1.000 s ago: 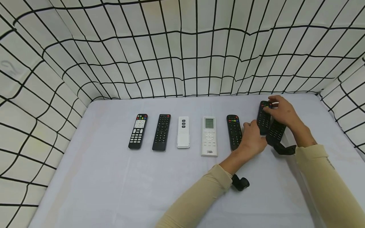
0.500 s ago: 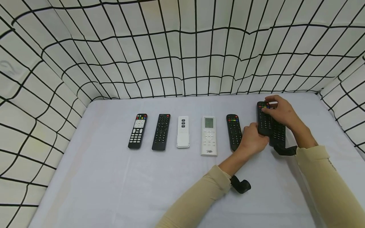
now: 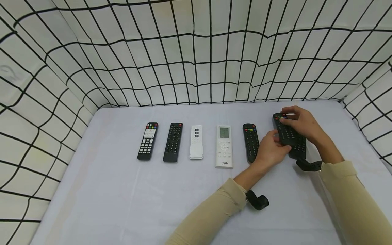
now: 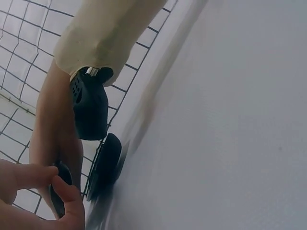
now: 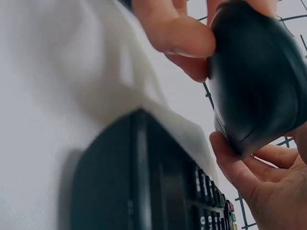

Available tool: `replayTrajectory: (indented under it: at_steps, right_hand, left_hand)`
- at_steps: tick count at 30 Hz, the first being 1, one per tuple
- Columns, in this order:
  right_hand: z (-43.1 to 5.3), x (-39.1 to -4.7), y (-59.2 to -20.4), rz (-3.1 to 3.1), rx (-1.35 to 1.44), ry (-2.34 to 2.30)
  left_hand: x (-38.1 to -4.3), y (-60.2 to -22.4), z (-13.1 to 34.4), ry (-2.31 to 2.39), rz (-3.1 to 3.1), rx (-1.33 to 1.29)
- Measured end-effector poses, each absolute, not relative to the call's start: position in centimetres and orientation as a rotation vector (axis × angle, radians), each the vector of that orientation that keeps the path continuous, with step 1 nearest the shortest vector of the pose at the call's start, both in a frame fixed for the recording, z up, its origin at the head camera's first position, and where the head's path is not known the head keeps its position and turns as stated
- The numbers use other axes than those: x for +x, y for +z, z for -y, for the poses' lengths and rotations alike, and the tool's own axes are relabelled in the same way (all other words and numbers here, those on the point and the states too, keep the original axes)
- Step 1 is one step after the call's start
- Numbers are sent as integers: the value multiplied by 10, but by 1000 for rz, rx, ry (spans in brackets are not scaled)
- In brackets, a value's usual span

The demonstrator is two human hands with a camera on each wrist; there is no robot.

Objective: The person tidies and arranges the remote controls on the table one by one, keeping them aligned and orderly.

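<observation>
Both hands hold one black remote control [image 3: 287, 132] with coloured buttons along its top. My left hand [image 3: 272, 149] pinches its lower end between thumb and fingers. My right hand [image 3: 301, 124] grips its upper right edge, thumb over the buttons. Its top leans to the left. In the right wrist view the remote's rounded dark end faces the camera, with left fingers [image 5: 187, 36] above and the right hand [image 5: 283, 191] below. Another black remote [image 3: 300, 148] lies on the table, partly covered by the held one.
Left of the hands lie a black remote with coloured buttons [image 3: 251, 143], two white remotes [image 3: 225, 148] [image 3: 196, 143], a slim black remote [image 3: 173, 143] and one with white keys [image 3: 148, 141]. White walls with black netting [image 3: 202, 73] border the white table [image 3: 137, 204].
The held remote has moved a little left and towards the person, its top now tilting left. Both hands moved with it. The remote beneath it now lies straighter.
</observation>
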State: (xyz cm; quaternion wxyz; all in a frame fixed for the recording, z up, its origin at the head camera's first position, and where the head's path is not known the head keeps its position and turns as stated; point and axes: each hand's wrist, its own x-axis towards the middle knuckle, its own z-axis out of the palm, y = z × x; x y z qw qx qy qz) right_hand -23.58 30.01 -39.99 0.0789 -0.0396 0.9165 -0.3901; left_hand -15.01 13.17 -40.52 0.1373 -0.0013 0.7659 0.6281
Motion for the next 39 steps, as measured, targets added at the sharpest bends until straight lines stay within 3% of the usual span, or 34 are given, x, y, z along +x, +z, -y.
replayTrajectory:
  at_steps: [39]
  right_hand:
    - [-292,-210,-404,-2757,-304,-1123]
  left_hand:
    - [-130,-406,-115,1205,-2630,343]
